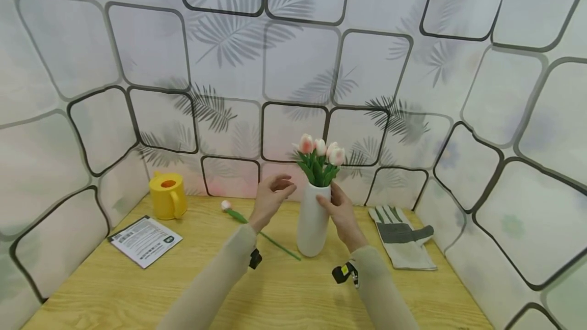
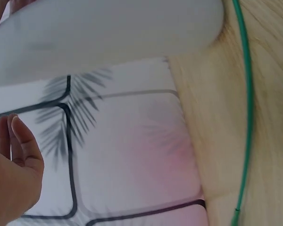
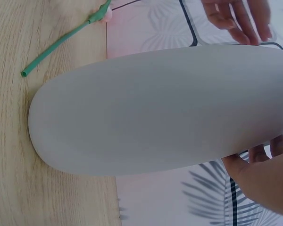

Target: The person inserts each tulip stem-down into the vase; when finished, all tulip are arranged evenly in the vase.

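A tall white vase [image 1: 312,225] stands upright on the wooden table, holding several pink-and-white tulips [image 1: 320,159] with green leaves. My right hand [image 1: 343,215] grips the vase's upper right side, thumb in front and fingers behind; the right wrist view shows those fingers [image 3: 258,154] against its wall. Left of the vase, my left hand [image 1: 269,201] is raised with loosely bent fingers and nothing in them, apart from the vase. A single tulip [image 1: 237,216] lies on the table beneath the left wrist, its green stem [image 2: 247,94] running toward the vase's base.
At the back left stands a yellow watering can [image 1: 167,197], with a printed leaflet [image 1: 145,241] in front of it. A grey-and-white work glove [image 1: 403,241] lies right of the vase. Patterned curtain-like walls [image 1: 300,65] enclose the table at the back and sides.
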`<state>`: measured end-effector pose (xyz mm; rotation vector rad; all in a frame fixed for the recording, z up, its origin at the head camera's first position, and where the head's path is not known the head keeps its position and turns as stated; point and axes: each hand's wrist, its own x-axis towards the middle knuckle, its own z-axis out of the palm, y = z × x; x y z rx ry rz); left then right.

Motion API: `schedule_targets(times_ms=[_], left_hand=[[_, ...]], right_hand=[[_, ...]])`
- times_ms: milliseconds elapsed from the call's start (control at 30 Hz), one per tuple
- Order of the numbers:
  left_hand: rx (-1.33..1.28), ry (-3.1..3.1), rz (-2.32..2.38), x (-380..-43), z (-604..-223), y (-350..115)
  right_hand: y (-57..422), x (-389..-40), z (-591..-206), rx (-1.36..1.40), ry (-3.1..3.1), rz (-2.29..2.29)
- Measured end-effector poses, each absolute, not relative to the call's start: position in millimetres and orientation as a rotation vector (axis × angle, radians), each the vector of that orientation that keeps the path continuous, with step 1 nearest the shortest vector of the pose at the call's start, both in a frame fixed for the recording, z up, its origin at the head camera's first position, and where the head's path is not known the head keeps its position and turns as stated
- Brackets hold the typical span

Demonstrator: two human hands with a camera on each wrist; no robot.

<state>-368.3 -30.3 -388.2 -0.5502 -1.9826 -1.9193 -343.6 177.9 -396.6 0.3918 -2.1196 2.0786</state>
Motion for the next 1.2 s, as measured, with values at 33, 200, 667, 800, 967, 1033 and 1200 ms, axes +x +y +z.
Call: schedule_targets(times_ms=[33,200,667,800,967,1033,1200], left_hand=[[-0.539,-2.005,-1.931,-369,-391,-35],[-0.537,-2.095,-1.981,-374,-404,-58],[-0.536,-2.335,-2.039,-380,-438,-112],[-0.472,-2.409,-2.080,-383,-450,-122],[-0.348,-2.499,-2.061,-388,-464,-130],[-0.290,-2.541,-2.054,-389,-469,-132],[-0.215,-2.644,-2.014,-388,-479,-134]], right_hand=[[178,-344,-397,0.393,-2.120,2.075],[178,-343,-395,0.391,-2.124,2.079],[177,-342,-395,0.383,-2.116,2.097],[178,-341,-394,0.393,-2.118,2.106],[180,-341,-392,0.402,-2.122,2.129],[180,-340,-391,0.397,-2.129,2.136],[176,-329,-380,0.387,-2.158,2.128]])
